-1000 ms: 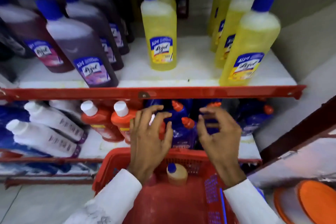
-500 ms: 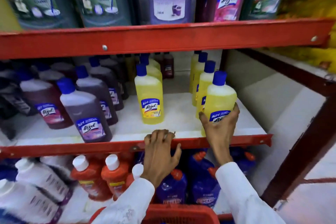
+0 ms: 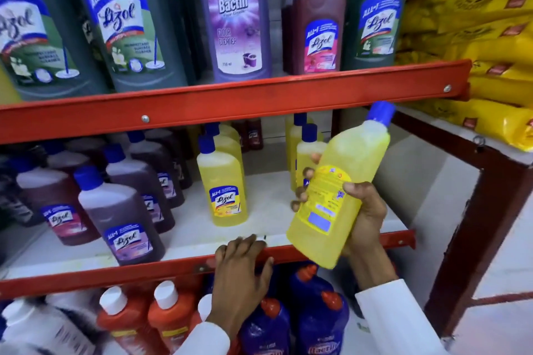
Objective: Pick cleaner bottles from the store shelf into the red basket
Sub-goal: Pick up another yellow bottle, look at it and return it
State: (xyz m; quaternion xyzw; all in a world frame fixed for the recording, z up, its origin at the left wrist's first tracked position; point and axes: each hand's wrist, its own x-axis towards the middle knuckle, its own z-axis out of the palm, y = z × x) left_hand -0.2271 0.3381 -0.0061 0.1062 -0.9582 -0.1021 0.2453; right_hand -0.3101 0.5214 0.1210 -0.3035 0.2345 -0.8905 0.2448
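My right hand (image 3: 364, 219) grips a yellow cleaner bottle (image 3: 343, 181) with a blue cap, lifted off the middle shelf and tilted to the right, its back label facing me. My left hand (image 3: 240, 271) rests with fingers spread on the red front rail (image 3: 115, 274) of the middle shelf and holds nothing. More yellow bottles (image 3: 223, 184) stand upright on that white shelf board. The red basket is out of view.
Purple-brown bottles (image 3: 121, 216) fill the shelf's left side. Large grey-green, purple and red bottles (image 3: 233, 14) stand on the upper shelf. Orange bottles (image 3: 167, 317) and blue bottles (image 3: 317, 323) sit below. Yellow sacks (image 3: 476, 37) are stacked at right beside a red upright (image 3: 473, 239).
My right hand has lifted the front yellow bottle off the shelf and tilted it. The view has risen, so the basket has dropped out of sight. My left hand stays on the rail.
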